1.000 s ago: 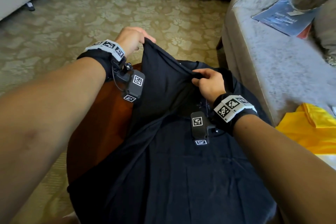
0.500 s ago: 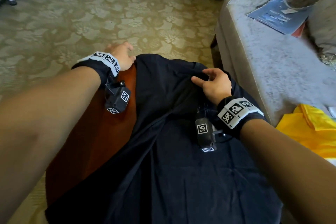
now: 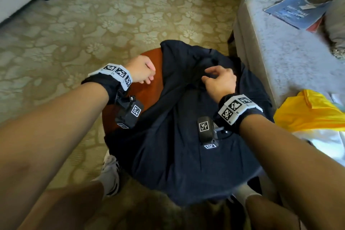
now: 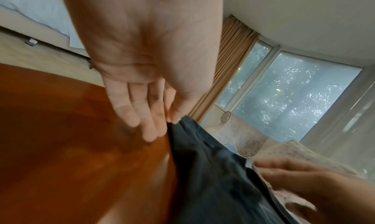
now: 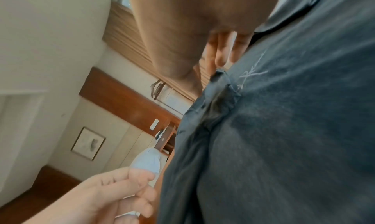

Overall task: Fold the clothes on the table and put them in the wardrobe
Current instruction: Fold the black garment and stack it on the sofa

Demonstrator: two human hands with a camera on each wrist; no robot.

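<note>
Two hands hang over one dark shirt (image 3: 173, 136) that covers most of a small round wooden table (image 3: 147, 97), with only the table's left side bare. The shirt's long axis runs from the near edge, where its hem droops over the rim toward the person's knees, to the far edge, where the collar end lies bunched in ridges. The left hand (image 3: 142, 72) hovers over the bare wood just left of the shirt's left edge; in the left wrist view its fingers (image 4: 142, 115) are loosely extended, the thumb tip right at the cloth's edge, gripping nothing. The right hand (image 3: 220, 82) sits over the rumpled far part of the shirt, fingers relaxed and slightly bent, and whether they touch the fabric cannot be told; it holds nothing either. The shirt looks not yet folded, so the task seems to be at an early stage. A likely next move is a lengthwise fold, and for that the left edge lies right beside the left hand, while the right edge hangs off the table's right side, beyond the right hand. A yellow garment (image 3: 309, 112) waits on the pale sofa (image 3: 280, 52) to the right, near a blue booklet (image 3: 295, 9).
</note>
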